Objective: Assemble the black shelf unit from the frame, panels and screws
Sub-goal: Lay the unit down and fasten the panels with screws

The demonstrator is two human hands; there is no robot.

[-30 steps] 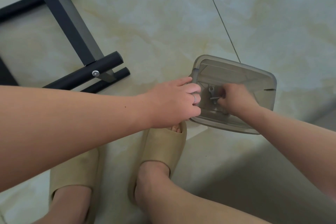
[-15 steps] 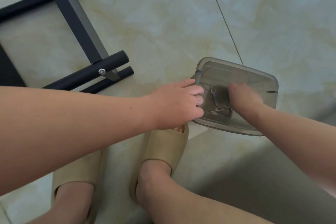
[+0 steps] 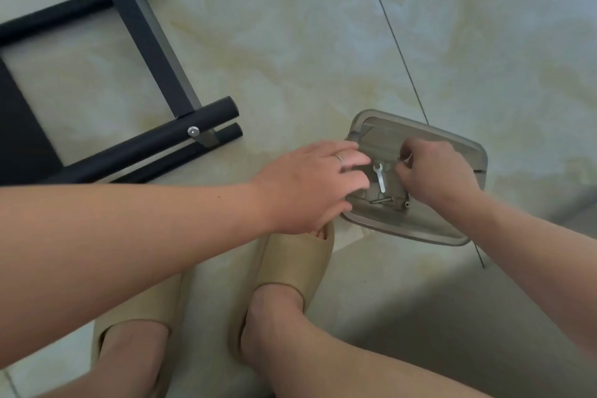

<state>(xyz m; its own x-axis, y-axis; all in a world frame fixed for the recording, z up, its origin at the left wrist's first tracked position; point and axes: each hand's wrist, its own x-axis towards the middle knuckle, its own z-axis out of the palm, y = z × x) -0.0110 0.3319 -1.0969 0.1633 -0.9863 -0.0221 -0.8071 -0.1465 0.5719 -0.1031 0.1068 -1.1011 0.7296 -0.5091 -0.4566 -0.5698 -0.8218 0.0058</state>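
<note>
left hand rests straight fingers on the tray rim; right hand fingers curl inside beside a wrench, hold unclear.

My left hand lies flat, fingers straight, on the left rim of the tray; my right hand is over its middle, fingers curled.

Black tubular frame lies flat; dark screws rest inside grey tray.
</note>
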